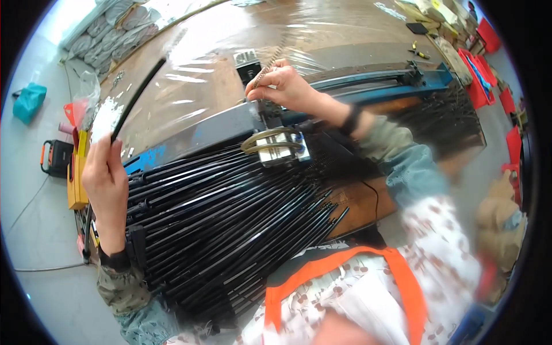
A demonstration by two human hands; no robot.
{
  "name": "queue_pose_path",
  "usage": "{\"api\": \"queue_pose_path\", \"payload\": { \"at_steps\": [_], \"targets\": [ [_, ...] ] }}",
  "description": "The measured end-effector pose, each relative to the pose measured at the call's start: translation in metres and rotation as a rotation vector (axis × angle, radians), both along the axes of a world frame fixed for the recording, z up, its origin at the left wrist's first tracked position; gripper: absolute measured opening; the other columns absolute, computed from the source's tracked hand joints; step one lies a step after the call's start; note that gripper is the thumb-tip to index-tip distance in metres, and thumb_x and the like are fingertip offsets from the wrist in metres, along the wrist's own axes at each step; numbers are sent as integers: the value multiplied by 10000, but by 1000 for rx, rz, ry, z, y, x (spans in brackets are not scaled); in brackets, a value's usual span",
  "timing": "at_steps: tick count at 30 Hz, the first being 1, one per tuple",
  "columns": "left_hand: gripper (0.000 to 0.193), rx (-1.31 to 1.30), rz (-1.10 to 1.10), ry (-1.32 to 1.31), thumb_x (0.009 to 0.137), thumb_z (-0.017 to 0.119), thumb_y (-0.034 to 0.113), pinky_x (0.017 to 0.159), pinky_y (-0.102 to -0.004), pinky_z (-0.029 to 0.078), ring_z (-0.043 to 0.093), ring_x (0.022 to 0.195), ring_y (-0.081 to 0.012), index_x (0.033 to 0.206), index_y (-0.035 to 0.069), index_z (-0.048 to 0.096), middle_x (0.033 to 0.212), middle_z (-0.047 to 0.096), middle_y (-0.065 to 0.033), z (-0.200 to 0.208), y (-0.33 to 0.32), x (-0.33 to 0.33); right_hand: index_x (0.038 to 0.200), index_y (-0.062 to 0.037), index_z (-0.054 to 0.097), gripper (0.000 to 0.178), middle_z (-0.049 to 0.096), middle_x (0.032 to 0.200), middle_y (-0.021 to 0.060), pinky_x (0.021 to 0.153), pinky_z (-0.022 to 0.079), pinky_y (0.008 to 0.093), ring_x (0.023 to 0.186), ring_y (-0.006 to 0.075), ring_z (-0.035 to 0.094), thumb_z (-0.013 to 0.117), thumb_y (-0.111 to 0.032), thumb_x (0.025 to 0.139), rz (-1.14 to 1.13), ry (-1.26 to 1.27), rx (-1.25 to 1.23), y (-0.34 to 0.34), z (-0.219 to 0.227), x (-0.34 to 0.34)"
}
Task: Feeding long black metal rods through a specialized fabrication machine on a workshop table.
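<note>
**Spring and rod, one in each hand**

At left of frame, the left hand [106, 181] has its fingers closed around a black rod [140, 95]. At upper centre, the right hand [282, 86] pinches a thin spring [265, 70]. A loose pinch could drop the spring; a low swing could snag the rod on the pile of rods [213, 210] below.

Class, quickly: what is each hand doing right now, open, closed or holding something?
Left hand: closed, holding a black rod.
Right hand: closed, pinching a thin coil spring.
</note>
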State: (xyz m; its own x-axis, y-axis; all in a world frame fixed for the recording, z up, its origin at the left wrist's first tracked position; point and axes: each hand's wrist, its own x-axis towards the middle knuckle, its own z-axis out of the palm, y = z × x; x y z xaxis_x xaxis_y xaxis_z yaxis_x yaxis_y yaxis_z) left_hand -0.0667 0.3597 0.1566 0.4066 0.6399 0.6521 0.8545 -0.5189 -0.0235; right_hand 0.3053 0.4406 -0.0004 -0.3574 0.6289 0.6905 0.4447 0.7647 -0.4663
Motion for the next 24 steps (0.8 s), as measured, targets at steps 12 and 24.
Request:
{"api": "queue_pose_path", "payload": {
  "at_steps": [12,24],
  "targets": [
    [184,-160,93,-73,989,622,81,651,-362,483,605,716,-308,1116,-50,648,881,643,-190,-42,5,-37,783,-123,708,189,681,758,14,967,325,386,907,202,608,728,-280,886,49,-572,89,25,11,-38],
    [107,-421,-200,139,905,659,116,651,-438,522,642,773,-345,1006,80,663,818,620,-139,-98,63,85,934,-112,700,69,699,873,50,1061,347,423,989,263,601,640,-115,900,-742,-639,270,-76,-2,271]
  ]
}}
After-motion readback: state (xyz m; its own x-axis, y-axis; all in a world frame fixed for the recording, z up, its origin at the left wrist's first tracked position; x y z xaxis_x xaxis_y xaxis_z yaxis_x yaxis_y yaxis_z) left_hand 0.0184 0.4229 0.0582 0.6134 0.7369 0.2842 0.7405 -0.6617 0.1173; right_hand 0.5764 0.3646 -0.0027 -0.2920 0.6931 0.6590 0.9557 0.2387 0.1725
